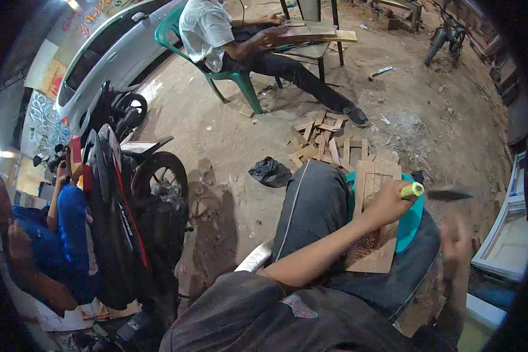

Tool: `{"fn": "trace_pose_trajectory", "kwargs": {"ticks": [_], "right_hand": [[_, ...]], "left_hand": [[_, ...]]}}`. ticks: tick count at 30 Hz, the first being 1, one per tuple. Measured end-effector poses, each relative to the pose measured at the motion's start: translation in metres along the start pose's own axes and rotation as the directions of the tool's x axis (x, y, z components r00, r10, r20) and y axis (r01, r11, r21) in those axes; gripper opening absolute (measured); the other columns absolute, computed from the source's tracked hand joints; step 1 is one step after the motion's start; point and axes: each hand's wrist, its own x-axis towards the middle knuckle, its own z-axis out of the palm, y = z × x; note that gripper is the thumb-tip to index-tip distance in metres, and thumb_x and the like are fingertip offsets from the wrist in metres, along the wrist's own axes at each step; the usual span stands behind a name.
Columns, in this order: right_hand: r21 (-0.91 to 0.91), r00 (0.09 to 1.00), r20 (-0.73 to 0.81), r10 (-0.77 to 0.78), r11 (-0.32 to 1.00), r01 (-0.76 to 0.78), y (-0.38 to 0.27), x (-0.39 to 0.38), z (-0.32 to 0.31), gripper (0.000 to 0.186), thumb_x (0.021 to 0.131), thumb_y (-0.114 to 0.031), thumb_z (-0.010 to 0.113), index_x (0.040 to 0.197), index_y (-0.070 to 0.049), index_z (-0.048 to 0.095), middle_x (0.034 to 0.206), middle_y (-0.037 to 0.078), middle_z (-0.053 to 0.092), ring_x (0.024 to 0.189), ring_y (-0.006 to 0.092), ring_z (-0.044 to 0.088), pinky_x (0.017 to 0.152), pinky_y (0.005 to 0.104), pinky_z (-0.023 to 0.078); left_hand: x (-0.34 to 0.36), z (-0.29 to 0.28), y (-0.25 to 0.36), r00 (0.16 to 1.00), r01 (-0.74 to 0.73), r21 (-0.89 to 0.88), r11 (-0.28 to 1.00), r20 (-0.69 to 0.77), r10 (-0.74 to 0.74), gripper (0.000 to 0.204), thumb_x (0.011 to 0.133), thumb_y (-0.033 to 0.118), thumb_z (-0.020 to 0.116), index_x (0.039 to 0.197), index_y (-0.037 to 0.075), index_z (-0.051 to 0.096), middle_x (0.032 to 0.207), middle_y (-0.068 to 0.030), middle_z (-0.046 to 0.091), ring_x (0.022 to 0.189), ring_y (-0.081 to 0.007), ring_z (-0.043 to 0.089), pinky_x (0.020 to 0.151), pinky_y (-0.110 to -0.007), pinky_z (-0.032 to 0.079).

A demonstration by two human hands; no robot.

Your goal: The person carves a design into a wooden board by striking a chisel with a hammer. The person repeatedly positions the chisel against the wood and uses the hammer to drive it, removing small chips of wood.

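Observation:
My left hand (388, 204) is closed around the yellow-green handle of a chisel-like tool (412, 190), whose blade is hidden below the fist. Under that hand a light brown wooden board (381, 258) lies over my lap, with rough cut marks and chips on its face. Part of a turquoise plastic thing (412, 226) shows beneath the board, between my legs. To the right, my right hand (455, 237) is smeared by motion; it appears closed on a hammer. The dark, blurred hammer head (450, 193) is beside the tool's handle end, apart from it.
Wood offcuts (322, 141) and a black plastic bag (270, 172) lie on the dirt floor ahead. Another person (208, 35) sits on a green chair (240, 88) with boards. A motorcycle (135, 205) stands at left; white framed panels (507, 229) lean at right.

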Motion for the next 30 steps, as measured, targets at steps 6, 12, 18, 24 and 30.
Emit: {"fn": "trace_pose_trajectory", "kwargs": {"ticks": [6,12,18,24,30], "right_hand": [[0.651,0.946,-0.048,0.321,0.728,-0.214,-0.003,0.008,-0.045,0.045,0.100,-0.024,0.055,0.140,-0.004,0.045,0.084,-0.001,0.049,0.057,0.0012,0.041,0.044,0.0169,0.033],[0.871,0.949,-0.261,0.179,0.467,0.152,0.035,0.007,-0.059,0.037,0.101,-0.024,0.051,0.133,-0.007,0.047,0.082,0.003,0.053,0.062,0.0097,0.052,0.048,0.0233,0.043],[-0.299,0.997,-0.057,0.051,0.952,-0.066,0.005,-0.006,0.009,0.047,0.094,-0.023,0.061,0.136,-0.006,0.047,0.083,0.004,0.057,0.068,0.0105,0.055,0.056,0.0281,0.046],[0.595,0.924,-0.060,0.378,0.756,-0.271,-0.032,0.016,-0.034,0.040,0.099,-0.023,0.056,0.134,-0.006,0.045,0.068,-0.002,0.047,0.044,0.0053,0.040,0.038,0.0209,0.034],[0.846,0.937,-0.160,0.310,0.532,-0.032,-0.014,0.020,-0.042,0.032,0.100,-0.026,0.055,0.124,-0.006,0.047,0.062,-0.003,0.041,0.038,0.0062,0.037,0.033,0.0194,0.032]], "left_hand": [[-0.002,-0.005,-0.002,0.999,-0.024,-0.005,1.000,0.026,0.024,0.015,0.086,0.017,0.070,0.089,0.003,0.066,0.075,-0.0101,0.065,0.068,-0.0166,0.060,0.066,-0.034,0.048],[0.000,-0.005,0.009,0.998,0.065,0.011,0.998,0.027,-0.065,0.018,0.085,0.018,0.071,0.088,0.001,0.066,0.077,-0.0127,0.066,0.069,-0.0188,0.061,0.065,-0.036,0.048],[0.001,-0.001,-0.001,0.999,0.031,0.028,0.999,0.035,-0.032,0.012,0.080,0.010,0.069,0.086,0.001,0.064,0.076,-0.0127,0.065,0.067,-0.0187,0.059,0.064,-0.036,0.047],[-0.001,-0.003,0.002,1.000,-0.031,-0.027,0.999,0.001,0.031,0.012,0.078,0.009,0.066,0.083,0.000,0.060,0.075,-0.0199,0.062,0.068,-0.0337,0.062,0.062,-0.042,0.045],[-0.003,0.000,-0.001,0.996,-0.089,0.021,0.996,-0.028,0.089,0.011,0.077,0.008,0.066,0.082,0.001,0.060,0.077,-0.0205,0.062,0.072,-0.0354,0.063,0.063,-0.043,0.046]]}}
